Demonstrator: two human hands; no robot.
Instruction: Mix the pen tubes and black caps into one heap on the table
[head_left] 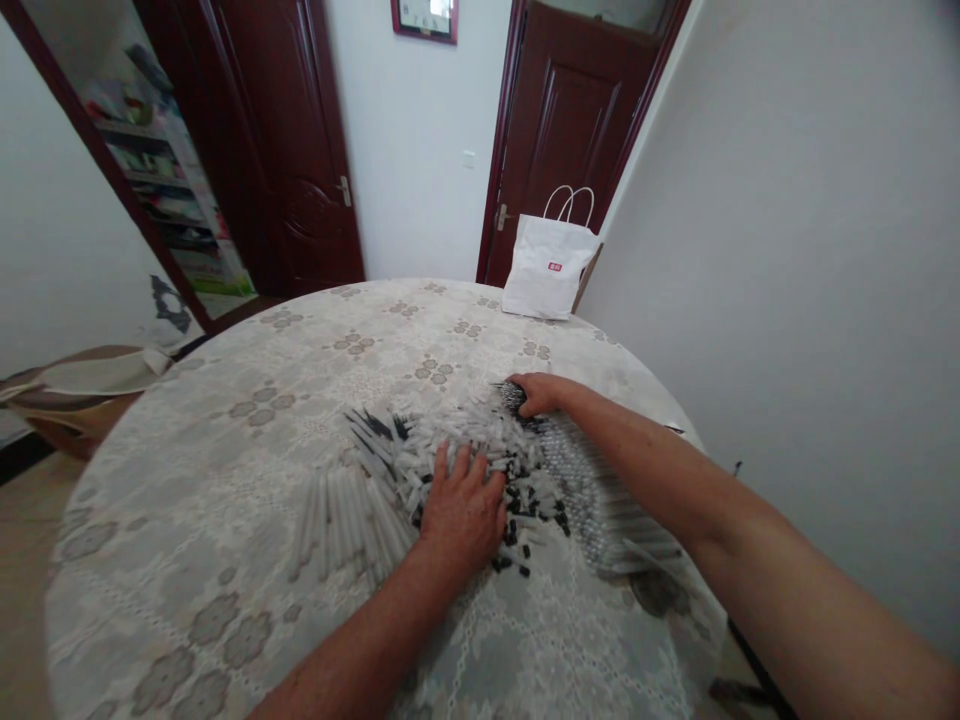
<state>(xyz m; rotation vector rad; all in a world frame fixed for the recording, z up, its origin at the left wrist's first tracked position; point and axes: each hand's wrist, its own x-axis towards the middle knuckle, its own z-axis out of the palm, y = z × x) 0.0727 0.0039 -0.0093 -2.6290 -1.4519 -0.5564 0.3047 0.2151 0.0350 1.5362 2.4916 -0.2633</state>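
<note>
My left hand (465,505) lies with fingers spread on a heap of small white plastic pieces (450,428). Farther off, my right hand (538,392) is closed around a bundle of thin dark sticks with fine pale tips (511,394), which look like pen refills. Small black pieces (517,530) are scattered just right of my left hand. Whitish tubes (349,520) lie side by side to its left, and dark pointed sticks (375,430) sit at the heap's left edge. Beneath my right forearm is a stack of clear tubes (574,475), partly hidden.
The round table (262,480) has a patterned cloth. A white paper bag (547,265) stands at its far right edge. A wall (810,200) is close on the right. Left of the table is a brown and cream bag-like thing (90,385). Dark red doors (277,140) are beyond.
</note>
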